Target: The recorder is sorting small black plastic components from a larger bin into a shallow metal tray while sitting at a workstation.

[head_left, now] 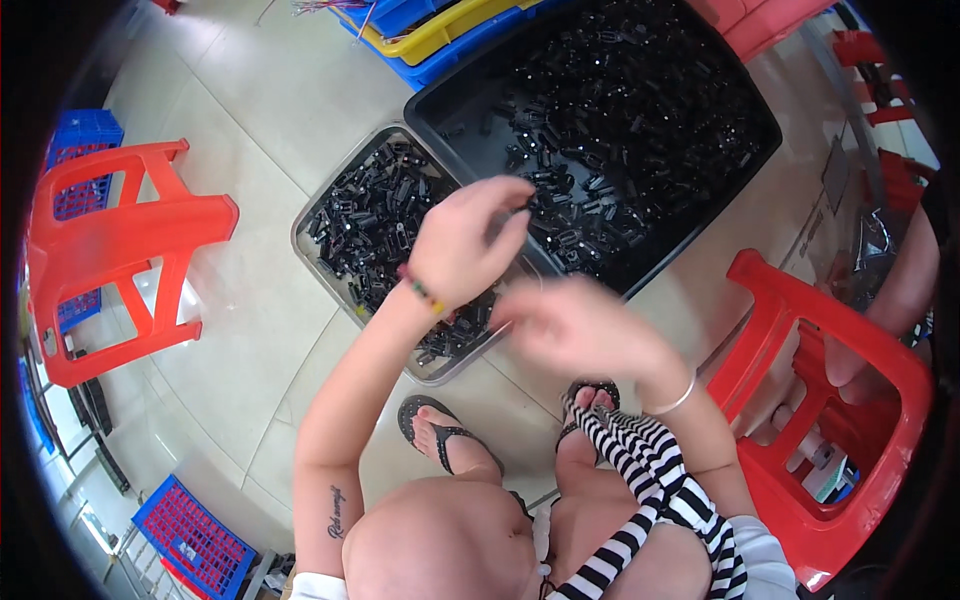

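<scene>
My left hand (462, 245), a beaded bracelet at its wrist, is over the smaller tray's right side and the large tub's near corner. Its thumb and forefinger close on a small black plastic part (526, 204). My right hand (580, 325) is just to its right and nearer me, smeared by motion. A thin pale sliver shows at its fingertips, too blurred to name. Under my left hand, the smaller clear-rimmed tray (299, 232) holds many small black plastic parts (365, 215). More black parts (640, 100) fill much of the large black tub (455, 120) behind.
Red plastic stools stand at the left (140, 225) and right (830, 400). Blue and yellow crates (440, 35) are stacked behind the tub. A blue and red basket (195, 530) lies at lower left. At the right edge another person's limb (900, 270) shows. My sandalled feet (450, 435) are below the trays.
</scene>
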The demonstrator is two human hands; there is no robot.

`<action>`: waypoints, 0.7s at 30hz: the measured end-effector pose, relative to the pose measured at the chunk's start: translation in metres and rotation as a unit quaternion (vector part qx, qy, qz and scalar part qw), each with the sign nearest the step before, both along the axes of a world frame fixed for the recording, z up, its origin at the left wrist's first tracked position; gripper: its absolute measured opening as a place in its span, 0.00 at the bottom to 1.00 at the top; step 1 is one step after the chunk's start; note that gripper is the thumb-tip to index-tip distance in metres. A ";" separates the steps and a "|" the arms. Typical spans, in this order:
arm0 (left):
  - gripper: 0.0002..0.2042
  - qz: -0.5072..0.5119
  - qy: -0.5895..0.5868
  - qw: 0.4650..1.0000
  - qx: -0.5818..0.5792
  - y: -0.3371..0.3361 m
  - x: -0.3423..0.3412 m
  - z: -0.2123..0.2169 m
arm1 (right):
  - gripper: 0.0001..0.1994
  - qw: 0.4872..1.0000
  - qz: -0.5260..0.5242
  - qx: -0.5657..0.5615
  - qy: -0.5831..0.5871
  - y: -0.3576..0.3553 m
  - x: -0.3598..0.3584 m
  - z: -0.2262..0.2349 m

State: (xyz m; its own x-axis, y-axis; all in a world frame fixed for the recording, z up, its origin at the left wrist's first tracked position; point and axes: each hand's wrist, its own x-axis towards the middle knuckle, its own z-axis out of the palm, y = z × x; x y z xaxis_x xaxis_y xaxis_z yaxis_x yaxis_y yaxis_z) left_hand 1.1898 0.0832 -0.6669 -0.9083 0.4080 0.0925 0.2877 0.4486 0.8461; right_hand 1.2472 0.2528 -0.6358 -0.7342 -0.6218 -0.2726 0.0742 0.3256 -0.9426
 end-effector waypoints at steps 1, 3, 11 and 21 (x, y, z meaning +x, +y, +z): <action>0.10 -0.016 0.026 0.999 -0.023 0.011 -0.010 -0.004 | 0.12 0.993 -0.096 0.027 0.070 0.010 -0.024 0.001; 0.15 -0.066 0.015 0.982 -0.177 0.027 -0.033 -0.021 | 0.14 0.948 -0.174 0.219 0.151 0.040 -0.058 -0.024; 0.52 -0.243 -0.200 0.797 -0.516 0.074 -0.060 -0.048 | 0.64 0.776 0.096 0.623 0.004 0.050 -0.056 -0.073; 0.52 -0.170 -0.230 0.827 -0.484 0.099 -0.056 -0.060 | 0.56 0.837 0.008 0.547 0.020 0.053 -0.041 -0.089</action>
State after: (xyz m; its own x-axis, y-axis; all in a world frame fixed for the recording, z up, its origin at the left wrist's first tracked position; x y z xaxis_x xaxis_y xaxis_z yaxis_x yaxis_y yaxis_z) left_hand 1.1343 0.1823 -0.7267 -0.5738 0.3283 -0.7503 0.2849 0.9389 0.1929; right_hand 1.2060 0.3057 -0.7247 -0.7505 -0.0273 -0.6604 0.0360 0.9960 -0.0821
